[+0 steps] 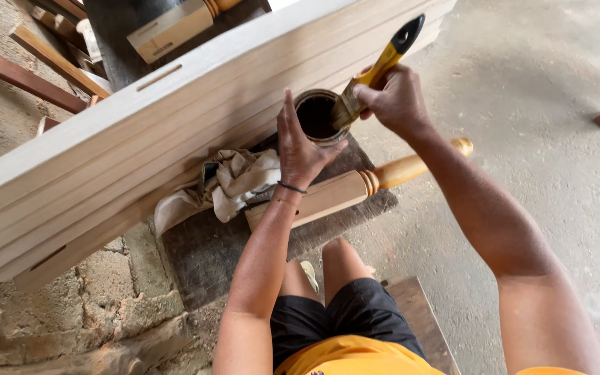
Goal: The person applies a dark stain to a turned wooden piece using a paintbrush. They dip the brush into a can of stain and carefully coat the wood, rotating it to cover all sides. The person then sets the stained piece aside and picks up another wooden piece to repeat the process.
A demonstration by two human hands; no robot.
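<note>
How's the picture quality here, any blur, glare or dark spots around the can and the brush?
Head view: soft, even daylight, no hard glare; the pale wooden frame is brightest. The inside of the can is too dark to read. The right hand with the brush and the left hand look sharp, barely blurred. Wide-angle lens bends the edges slightly.

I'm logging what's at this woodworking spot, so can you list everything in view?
Tin can: one, dark liquid inside, beside the frame's lower edge.
Paintbrush: one, yellow handle with black tip, bristles in the can.
Slatted wooden frame: one, pale unfinished wood, tilted across the left.
Rag: one, off-white, stained, under the frame.
Turned wooden leg: one, pale, lying below the can.
Dark board: one, under rag and leg.
Timber offcuts: several, reddish-brown, top left.
Wooden seat: one, brown, under the person.
Left hand: steadies the can.
Right hand: grip on the brush handle.
</note>
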